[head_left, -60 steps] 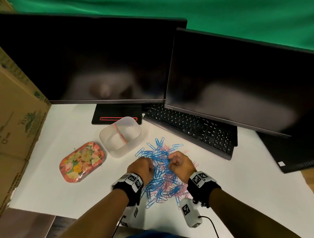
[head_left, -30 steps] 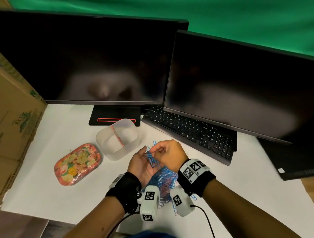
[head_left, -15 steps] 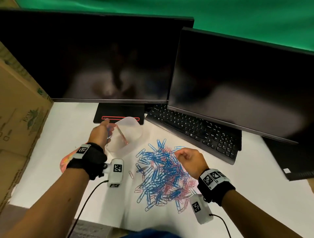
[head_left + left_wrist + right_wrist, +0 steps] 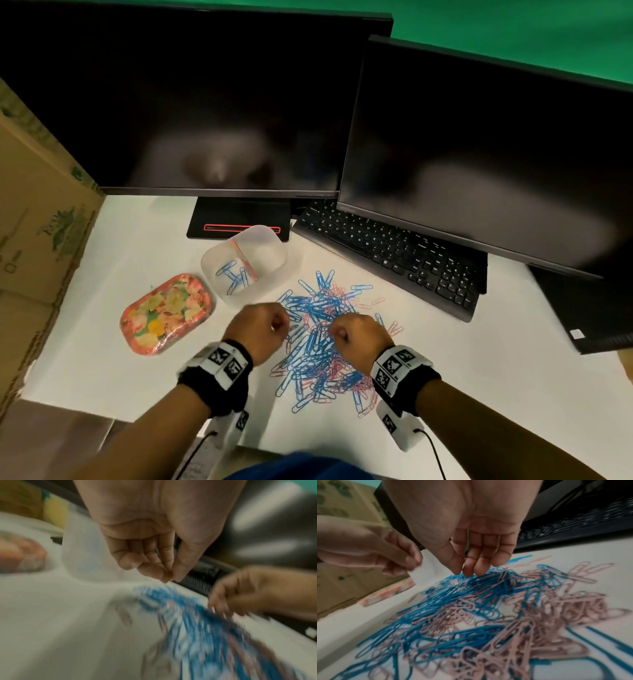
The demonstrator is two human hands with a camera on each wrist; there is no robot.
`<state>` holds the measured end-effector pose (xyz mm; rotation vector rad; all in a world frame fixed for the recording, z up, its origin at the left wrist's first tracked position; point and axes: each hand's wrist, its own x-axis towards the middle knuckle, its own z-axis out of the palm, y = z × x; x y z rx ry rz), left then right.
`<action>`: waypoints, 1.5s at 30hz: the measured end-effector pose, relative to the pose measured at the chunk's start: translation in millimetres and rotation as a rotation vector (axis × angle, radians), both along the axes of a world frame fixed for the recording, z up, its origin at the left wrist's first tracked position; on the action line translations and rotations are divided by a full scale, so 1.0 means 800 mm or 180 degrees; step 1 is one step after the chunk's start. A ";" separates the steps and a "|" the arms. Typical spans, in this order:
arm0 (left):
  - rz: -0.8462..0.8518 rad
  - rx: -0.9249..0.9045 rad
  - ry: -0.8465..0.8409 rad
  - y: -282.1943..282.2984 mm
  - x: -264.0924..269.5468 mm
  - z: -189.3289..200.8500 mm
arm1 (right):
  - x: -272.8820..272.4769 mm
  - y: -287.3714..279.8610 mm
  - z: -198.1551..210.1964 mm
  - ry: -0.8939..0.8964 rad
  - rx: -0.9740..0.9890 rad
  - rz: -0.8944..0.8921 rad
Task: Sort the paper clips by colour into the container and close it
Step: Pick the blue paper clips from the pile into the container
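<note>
A mixed pile of blue and pink paper clips [image 4: 322,346] [image 4: 471,615] lies on the white table. Behind it to the left stands a translucent container [image 4: 274,245] with a pink divider. Several blue clips [image 4: 234,277] lie in its left compartment, and the right one looks bare. My left hand [image 4: 281,325] [image 4: 169,579] hovers at the pile's left edge, fingers curled with their tips against the thumb and no clip seen between them. My right hand [image 4: 337,334] [image 4: 467,573] hangs over the pile's middle with fairly straight fingers whose tips touch the blue clips.
The floral lid [image 4: 164,311] lies left of the container. A black keyboard [image 4: 394,253] runs behind the pile on the right, under two dark monitors [image 4: 205,102]. A cardboard box [image 4: 37,222] walls the left side. The table's front edge is close to my wrists.
My left hand has come back from the container to the pile's left edge, and blue clips now lie in the left compartment. My right hand stayed over the pile.
</note>
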<state>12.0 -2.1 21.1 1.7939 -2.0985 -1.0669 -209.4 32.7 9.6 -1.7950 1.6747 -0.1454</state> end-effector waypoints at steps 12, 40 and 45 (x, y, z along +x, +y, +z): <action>-0.0461 0.0193 -0.1052 0.031 -0.028 -0.034 | 0.037 -0.017 -0.010 0.0490 -0.0199 0.1061; 0.2139 0.0923 0.1451 0.028 0.036 -0.030 | 0.038 -0.047 0.006 -0.2661 0.1298 -0.1783; 0.2238 0.1183 0.1877 0.024 0.030 -0.034 | 0.048 -0.054 0.001 -0.1791 0.1207 -0.0952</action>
